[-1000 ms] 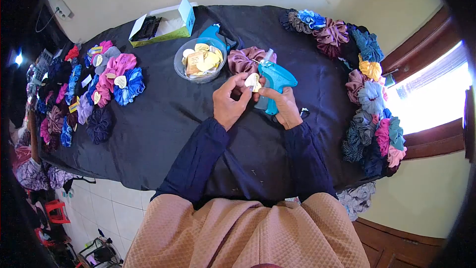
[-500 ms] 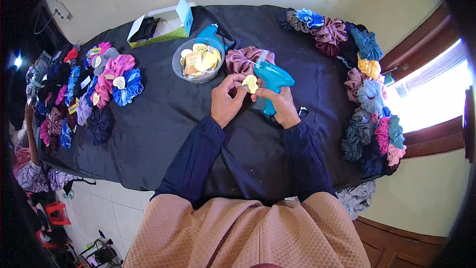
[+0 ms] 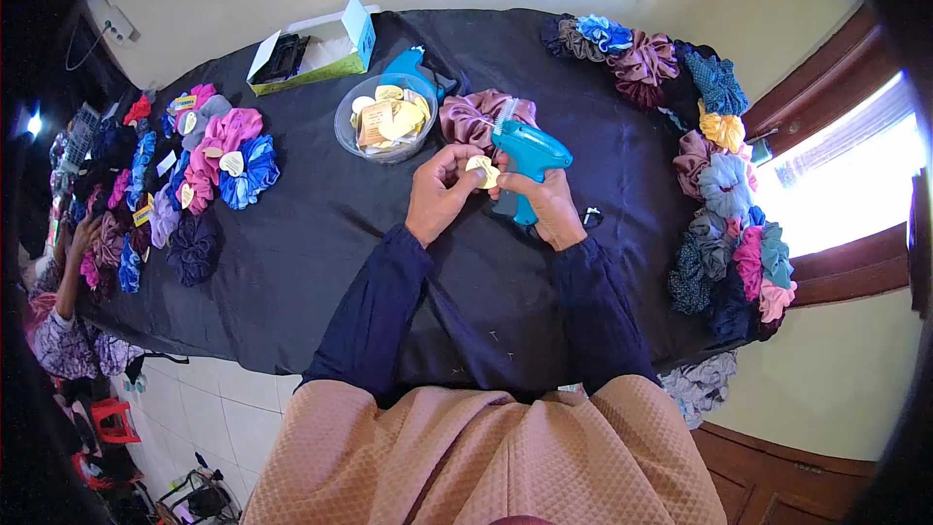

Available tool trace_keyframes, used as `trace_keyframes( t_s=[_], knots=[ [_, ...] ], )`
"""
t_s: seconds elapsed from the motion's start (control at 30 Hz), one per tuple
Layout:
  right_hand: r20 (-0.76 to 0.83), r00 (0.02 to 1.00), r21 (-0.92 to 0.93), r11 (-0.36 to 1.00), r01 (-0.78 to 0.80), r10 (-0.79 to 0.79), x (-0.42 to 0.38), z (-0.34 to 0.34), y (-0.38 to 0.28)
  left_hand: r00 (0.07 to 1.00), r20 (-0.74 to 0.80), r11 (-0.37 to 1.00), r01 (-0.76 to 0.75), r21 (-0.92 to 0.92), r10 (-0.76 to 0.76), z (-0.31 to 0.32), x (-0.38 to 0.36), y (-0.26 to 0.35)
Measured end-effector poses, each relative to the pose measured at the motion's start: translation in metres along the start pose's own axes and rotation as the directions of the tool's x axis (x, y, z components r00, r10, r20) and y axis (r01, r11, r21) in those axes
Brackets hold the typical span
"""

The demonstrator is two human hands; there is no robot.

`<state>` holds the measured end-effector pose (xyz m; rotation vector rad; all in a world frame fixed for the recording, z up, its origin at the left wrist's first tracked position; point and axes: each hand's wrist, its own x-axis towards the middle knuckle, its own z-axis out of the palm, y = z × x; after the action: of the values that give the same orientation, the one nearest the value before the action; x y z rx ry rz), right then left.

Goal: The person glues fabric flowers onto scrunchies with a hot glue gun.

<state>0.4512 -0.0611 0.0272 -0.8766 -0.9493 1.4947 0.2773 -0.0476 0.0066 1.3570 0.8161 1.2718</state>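
Note:
In the middle of the head view, my left hand (image 3: pixel 442 192) pinches a pale yellow heart-shaped paper tag (image 3: pixel 482 172) between thumb and fingers. My right hand (image 3: pixel 547 206) is wrapped round a teal tagging gun (image 3: pixel 533 151), its needle end pointing up and away to the left. Right behind the gun and the tag lies a dusty-pink satin scrunchie (image 3: pixel 473 117), partly covered by the gun. A clear round tub (image 3: pixel 387 155) full of cream and yellow tags stands to the left of the scrunchie.
A second teal tool (image 3: pixel 412 66) lies behind the tub, near an open box (image 3: pixel 360 39). Scrunchies are heaped at the left (image 3: pixel 231 141) and along the right edge (image 3: pixel 724 185). Another person's hand (image 3: pixel 80 243) reaches in at far left. Black cloth (image 3: pixel 330 224) covers the table.
The tag has tilted and shifted slightly left in my left hand, and the gun has moved slightly. At far left, the other person's hand has moved onto the scrunchies.

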Motion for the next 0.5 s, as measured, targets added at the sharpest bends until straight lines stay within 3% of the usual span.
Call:
trace_keyframes(
  t_s=[0.5],
  knots=[
    [0.018, 1.000, -0.021, 1.000, 0.019, -0.019, 0.0006, 0.0005, -0.0001, 0.996, -0.064, 0.993, 0.068, 0.099, -0.062, -0.0021, -0.0004, -0.0009]
  ],
)
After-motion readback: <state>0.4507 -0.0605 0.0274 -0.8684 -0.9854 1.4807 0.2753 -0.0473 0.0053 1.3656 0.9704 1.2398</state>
